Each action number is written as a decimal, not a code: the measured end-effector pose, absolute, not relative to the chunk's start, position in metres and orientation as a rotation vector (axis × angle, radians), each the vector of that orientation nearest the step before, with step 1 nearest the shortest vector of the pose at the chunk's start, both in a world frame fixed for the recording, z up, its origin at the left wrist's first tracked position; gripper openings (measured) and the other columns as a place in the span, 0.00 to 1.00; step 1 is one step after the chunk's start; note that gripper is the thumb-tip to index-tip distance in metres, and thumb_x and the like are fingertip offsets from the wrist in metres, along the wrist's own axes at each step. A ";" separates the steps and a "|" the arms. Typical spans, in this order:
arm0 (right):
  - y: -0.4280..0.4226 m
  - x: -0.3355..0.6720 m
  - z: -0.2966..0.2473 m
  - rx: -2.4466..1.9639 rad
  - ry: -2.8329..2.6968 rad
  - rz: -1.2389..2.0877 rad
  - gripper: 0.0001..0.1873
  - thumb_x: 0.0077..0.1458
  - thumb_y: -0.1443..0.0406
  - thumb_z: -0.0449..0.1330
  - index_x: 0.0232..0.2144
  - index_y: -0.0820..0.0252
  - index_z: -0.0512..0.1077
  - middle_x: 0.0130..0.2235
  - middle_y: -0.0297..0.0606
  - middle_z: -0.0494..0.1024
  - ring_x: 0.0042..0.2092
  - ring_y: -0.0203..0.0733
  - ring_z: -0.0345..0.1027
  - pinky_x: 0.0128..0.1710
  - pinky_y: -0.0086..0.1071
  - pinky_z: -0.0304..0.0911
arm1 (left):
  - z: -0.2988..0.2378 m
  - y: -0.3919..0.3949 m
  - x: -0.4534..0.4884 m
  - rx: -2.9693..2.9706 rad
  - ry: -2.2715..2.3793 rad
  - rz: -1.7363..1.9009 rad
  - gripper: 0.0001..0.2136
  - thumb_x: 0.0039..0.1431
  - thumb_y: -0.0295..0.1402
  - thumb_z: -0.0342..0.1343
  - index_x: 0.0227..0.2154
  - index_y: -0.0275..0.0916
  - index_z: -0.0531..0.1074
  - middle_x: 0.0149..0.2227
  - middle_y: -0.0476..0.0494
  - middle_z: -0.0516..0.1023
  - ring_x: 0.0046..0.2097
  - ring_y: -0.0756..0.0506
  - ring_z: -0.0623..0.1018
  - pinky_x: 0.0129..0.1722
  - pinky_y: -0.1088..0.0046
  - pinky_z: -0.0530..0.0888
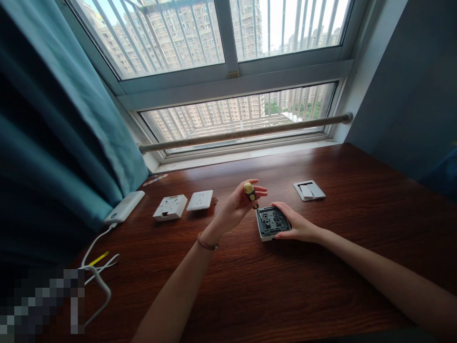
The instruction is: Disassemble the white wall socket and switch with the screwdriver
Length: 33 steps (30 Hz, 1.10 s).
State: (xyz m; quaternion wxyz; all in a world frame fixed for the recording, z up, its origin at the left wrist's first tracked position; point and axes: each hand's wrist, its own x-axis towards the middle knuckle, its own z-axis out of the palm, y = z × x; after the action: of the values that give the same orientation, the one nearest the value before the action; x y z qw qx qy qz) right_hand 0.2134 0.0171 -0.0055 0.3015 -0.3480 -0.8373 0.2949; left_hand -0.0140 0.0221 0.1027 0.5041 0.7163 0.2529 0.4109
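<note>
Switch module: the dark-faced switch module (273,223) with a pale body is the hub for the clock directions here; it lies low over the table (285,295), its dark inner side facing up. Whether its underside rests fully on the wood cannot be told.
Right hand: at three o'clock of the module, the right hand (299,226) closes around its edge, thumb on the near side and fingers on the far side, opened just to the width of the module.
Left hand: at ten o'clock, the left hand (240,204) has a loose hold on the screwdriver (250,191), some fingers stretched out past the handle. A brown band (207,242) circles the wrist.
Screwdriver: yellow-and-black handle up and tilted, shaft pointing down to the module's ten o'clock corner; whether the tip touches cannot be told.
Switch plate: a white switch plate (310,190) lies apart, between one and two o'clock.
Socket plate: between nine and ten o'clock lies a white socket plate (200,200), small brownish pieces (215,202) just beside its three o'clock edge.
White box: near nine o'clock, a white box (170,207) sits just beside the socket plate.
Power bank: farther out at nine o'clock, a white power bank (124,208) with a white cable (87,252) plugged in.
Window: at twelve o'clock, beyond a metal rail (246,133).
</note>
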 end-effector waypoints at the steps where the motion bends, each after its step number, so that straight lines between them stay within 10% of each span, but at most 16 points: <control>1: 0.018 0.213 -0.005 -0.921 -2.218 0.787 0.48 0.41 0.53 0.65 0.59 0.59 0.48 0.58 0.49 0.55 0.59 0.51 0.50 0.58 0.43 0.50 | 0.101 0.023 -0.015 1.740 0.627 0.997 0.17 0.56 0.30 0.53 0.48 0.39 0.58 0.45 0.37 0.72 0.48 0.44 0.73 0.45 0.67 0.72; 11: 0.020 0.212 -0.006 -0.917 -2.189 0.796 0.47 0.38 0.53 0.67 0.58 0.56 0.52 0.55 0.46 0.57 0.56 0.52 0.53 0.56 0.43 0.53 | 0.068 0.030 0.000 1.770 1.124 1.480 0.21 0.39 0.33 0.67 0.27 0.40 0.56 0.24 0.56 0.68 0.27 0.53 0.72 0.26 0.78 0.70; 20: 0.021 0.213 -0.010 -0.911 -2.190 0.817 0.47 0.38 0.53 0.67 0.58 0.56 0.52 0.56 0.46 0.56 0.57 0.52 0.52 0.56 0.44 0.52 | 0.077 0.018 0.013 1.677 0.889 1.310 0.24 0.51 0.31 0.59 0.48 0.40 0.54 0.39 0.45 0.71 0.41 0.48 0.74 0.42 0.69 0.70; 33: 0.021 0.213 -0.011 -0.906 -2.190 0.806 0.47 0.38 0.54 0.67 0.58 0.56 0.52 0.56 0.46 0.55 0.58 0.52 0.51 0.57 0.44 0.51 | 0.087 0.023 -0.003 1.356 0.811 1.121 0.19 0.48 0.28 0.60 0.42 0.38 0.59 0.27 0.54 0.69 0.33 0.51 0.74 0.37 0.71 0.69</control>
State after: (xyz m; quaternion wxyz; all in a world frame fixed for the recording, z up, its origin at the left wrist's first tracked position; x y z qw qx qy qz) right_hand 0.2132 0.0207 -0.0110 0.3137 -0.3436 -0.8307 0.3057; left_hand -0.0028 0.0234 0.0866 0.5664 0.5768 0.3449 0.4770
